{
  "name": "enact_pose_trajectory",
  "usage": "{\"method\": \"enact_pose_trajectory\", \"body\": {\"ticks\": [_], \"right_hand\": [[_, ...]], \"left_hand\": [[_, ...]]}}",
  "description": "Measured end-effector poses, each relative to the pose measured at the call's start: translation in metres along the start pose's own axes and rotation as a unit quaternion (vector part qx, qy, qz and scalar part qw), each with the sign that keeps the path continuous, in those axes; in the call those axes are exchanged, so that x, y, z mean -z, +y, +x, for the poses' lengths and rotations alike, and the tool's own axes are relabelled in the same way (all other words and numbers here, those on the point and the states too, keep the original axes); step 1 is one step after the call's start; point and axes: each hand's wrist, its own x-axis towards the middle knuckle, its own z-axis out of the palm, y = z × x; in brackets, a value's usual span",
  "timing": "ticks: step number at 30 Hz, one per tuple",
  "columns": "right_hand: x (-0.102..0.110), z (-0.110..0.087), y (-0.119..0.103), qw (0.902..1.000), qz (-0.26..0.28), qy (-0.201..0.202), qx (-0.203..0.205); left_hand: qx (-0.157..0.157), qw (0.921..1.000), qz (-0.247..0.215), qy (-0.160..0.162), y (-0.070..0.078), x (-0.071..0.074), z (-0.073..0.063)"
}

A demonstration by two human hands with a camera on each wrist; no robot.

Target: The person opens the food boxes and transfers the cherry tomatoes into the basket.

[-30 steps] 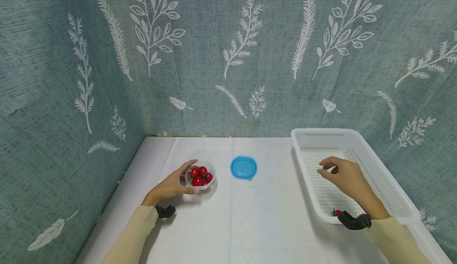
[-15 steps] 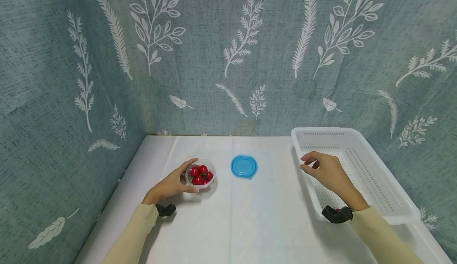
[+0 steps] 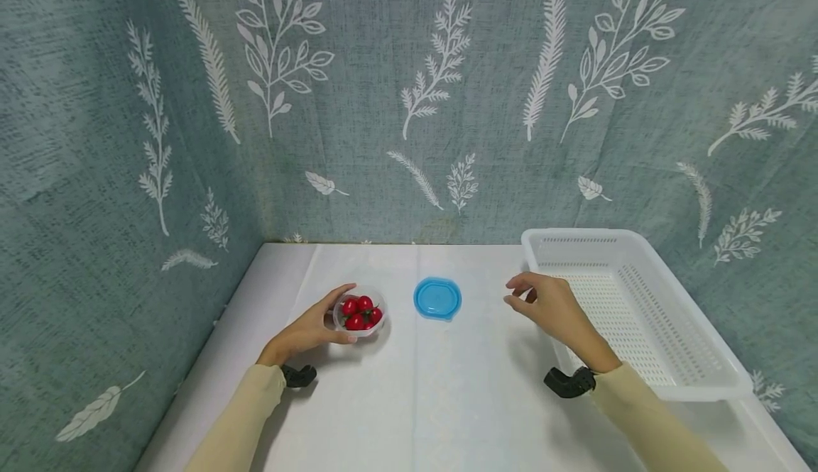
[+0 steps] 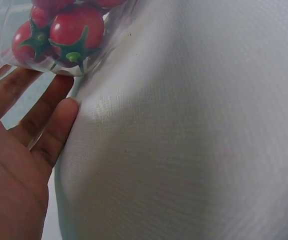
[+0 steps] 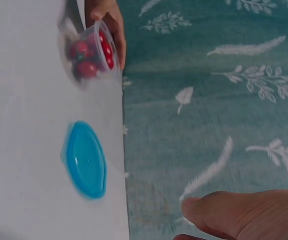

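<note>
In the head view my left hand (image 3: 311, 327) holds a small clear plastic cup (image 3: 382, 328), thumb on its near side and fingers on its far side. Several red cherry tomatoes (image 3: 358, 313) with green stems fill the cup; their green caps show through its wall in the left wrist view. My right hand (image 3: 548, 307) hovers over the left rim of a white perforated basket (image 3: 680, 302), fingers loosely bent, with no object seen between thumb and forefinger. Only part of the right thumb (image 5: 218, 212) and a fingertip show in the right wrist view.
A blue plastic lid (image 3: 437, 298) lies on the white table (image 3: 460, 394) between the cup and the basket. Patterned green-grey cloth (image 3: 377, 89) rises behind the table and along its left side. The right forearm covers the basket's near left corner.
My right hand has moved left from above the basket's inside to its left rim. The tomato in the basket's near corner is now hidden behind the forearm. The left hand has stayed at the cup.
</note>
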Motion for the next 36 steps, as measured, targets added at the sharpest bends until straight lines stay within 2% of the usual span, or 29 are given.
{"method": "enact_pose_trajectory", "body": {"ticks": [8,13,21,24,36], "right_hand": [[-0.018,0.012,-0.021,0.9999,0.008,-0.007,0.007],[-0.031,0.02,-0.032,0.9997,0.016,-0.012,0.014],[-0.053,0.026,-0.044,0.9989,0.035,-0.023,0.021],[-0.062,0.031,-0.049,0.9979,0.047,-0.029,0.035],[-0.105,0.045,-0.069,0.9911,0.079,-0.056,0.091]], "left_hand": [[-0.005,1.0,-0.002,-0.005,0.002,0.001,0.0],[-0.001,1.0,-0.002,0.004,0.004,0.001,-0.001],[-0.006,0.9999,-0.012,-0.009,0.004,0.001,0.001],[0.001,0.9999,-0.015,-0.006,0.004,0.0,-0.001],[-0.009,0.9999,-0.012,-0.007,0.006,-0.001,-0.001]]}}
